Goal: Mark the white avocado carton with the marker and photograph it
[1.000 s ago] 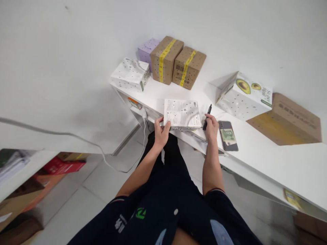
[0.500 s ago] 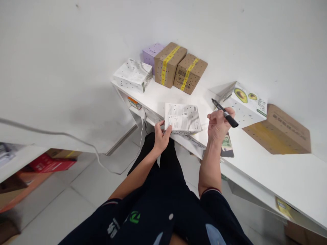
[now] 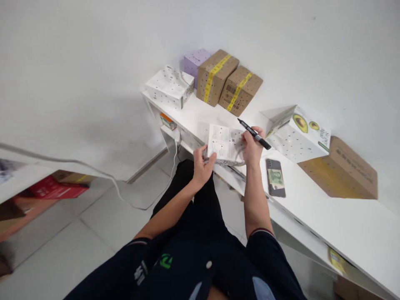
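Observation:
A white speckled box [image 3: 222, 139] with small printed text lies near the front edge of the white shelf top. My left hand [image 3: 203, 166] grips its near left corner, thumb on the upper face and fingers at the side. In my right hand [image 3: 252, 146] is a black marker pen [image 3: 253, 133], held between thumb and fingers, its dark tip end pointing up and left, away from the box. That hand is at the box's right end and covers part of it; whether it presses on the box I cannot tell.
Behind stand another white box [image 3: 170, 85], a purple box [image 3: 195, 62] and two taped brown cartons [image 3: 215, 79]. To the right are an avocado-printed box [image 3: 303, 135], a brown carton [image 3: 346, 166] and a phone [image 3: 276, 189] with a banknote [image 3: 275, 177]. A white cable [image 3: 118, 189] hangs at left.
My right hand has moved left and down with the marker, from beside the box onto its right end. The phone and banknote now show fully. The view has shifted slightly.

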`<state>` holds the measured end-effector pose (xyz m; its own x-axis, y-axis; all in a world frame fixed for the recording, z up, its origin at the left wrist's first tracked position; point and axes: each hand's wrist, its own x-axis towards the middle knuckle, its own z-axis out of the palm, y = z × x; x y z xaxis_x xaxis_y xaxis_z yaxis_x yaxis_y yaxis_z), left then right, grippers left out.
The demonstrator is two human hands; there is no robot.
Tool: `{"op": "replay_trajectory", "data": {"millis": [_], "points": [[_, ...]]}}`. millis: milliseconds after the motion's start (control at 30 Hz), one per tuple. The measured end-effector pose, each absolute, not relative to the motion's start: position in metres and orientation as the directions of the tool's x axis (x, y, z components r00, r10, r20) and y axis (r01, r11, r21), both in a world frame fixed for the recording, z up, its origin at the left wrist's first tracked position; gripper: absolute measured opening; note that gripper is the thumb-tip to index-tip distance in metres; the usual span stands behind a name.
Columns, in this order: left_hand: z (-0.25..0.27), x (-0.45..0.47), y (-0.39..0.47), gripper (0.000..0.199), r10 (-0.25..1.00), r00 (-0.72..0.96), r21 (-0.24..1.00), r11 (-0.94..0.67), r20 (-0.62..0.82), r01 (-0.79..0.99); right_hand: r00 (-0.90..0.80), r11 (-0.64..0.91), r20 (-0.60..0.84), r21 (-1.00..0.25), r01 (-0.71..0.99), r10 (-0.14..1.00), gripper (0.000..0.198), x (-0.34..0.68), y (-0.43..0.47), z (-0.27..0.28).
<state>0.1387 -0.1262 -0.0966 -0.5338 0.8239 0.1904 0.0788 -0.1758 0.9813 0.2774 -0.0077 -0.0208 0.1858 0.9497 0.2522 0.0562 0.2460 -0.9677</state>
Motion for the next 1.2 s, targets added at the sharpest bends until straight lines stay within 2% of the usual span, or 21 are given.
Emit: {"op": "replay_trajectory", "data": {"millis": [267, 433, 567, 700, 767, 833, 967, 1067, 1200], "points": [[-0.08, 0.141, -0.125, 0.039, 0.781, -0.501, 0.924, -0.272, 0.374, 0.267, 0.343, 0.169, 0.127, -0.981, -0.097, 0.931, 0.043, 0.281, -0.006, -0.015], [-0.065, 0.144, -0.124, 0.038, 0.758, -0.485, 0.894, -0.302, 0.435, 0.331, 0.377, 0.139, 0.05, -0.967, -0.213, 0.925, 0.034, 0.291, -0.003, -0.012], [-0.064, 0.146, -0.122, 0.049, 0.794, -0.541, 0.96, -0.203, 0.277, 0.194, 0.331, 0.16, 0.066, -0.951, -0.266, 0.941, 0.032, 0.292, -0.002, -0.012], [-0.071, 0.146, -0.122, 0.075, 0.819, -0.563, 0.992, -0.123, 0.111, 0.018, 0.281, 0.17, 0.087, -0.943, -0.288, 0.956, 0.033, 0.287, 0.0, -0.013], [-0.076, 0.145, -0.122, 0.084, 0.821, -0.563, 0.992, -0.127, 0.097, -0.014, 0.269, 0.167, 0.089, -0.944, -0.283, 0.959, 0.033, 0.284, 0.0, -0.014], [-0.082, 0.142, -0.121, 0.084, 0.822, -0.562, 0.992, -0.123, 0.092, -0.017, 0.257, 0.171, 0.103, -0.95, -0.259, 0.961, 0.032, 0.282, -0.001, -0.015], [-0.092, 0.133, -0.119, 0.058, 0.853, -0.514, 0.996, -0.081, 0.094, 0.047, 0.238, 0.228, 0.203, -0.97, -0.086, 0.95, 0.026, 0.275, -0.007, -0.016], [-0.094, 0.128, -0.118, 0.052, 0.866, -0.487, 0.992, -0.074, 0.114, 0.099, 0.233, 0.265, 0.274, -0.962, 0.07, 0.933, 0.02, 0.27, -0.013, -0.015], [-0.095, 0.128, -0.118, 0.053, 0.864, -0.486, 0.99, -0.08, 0.128, 0.117, 0.274, 0.22, 0.22, -0.975, 0.032, 0.936, 0.018, 0.265, -0.016, -0.012]]}}
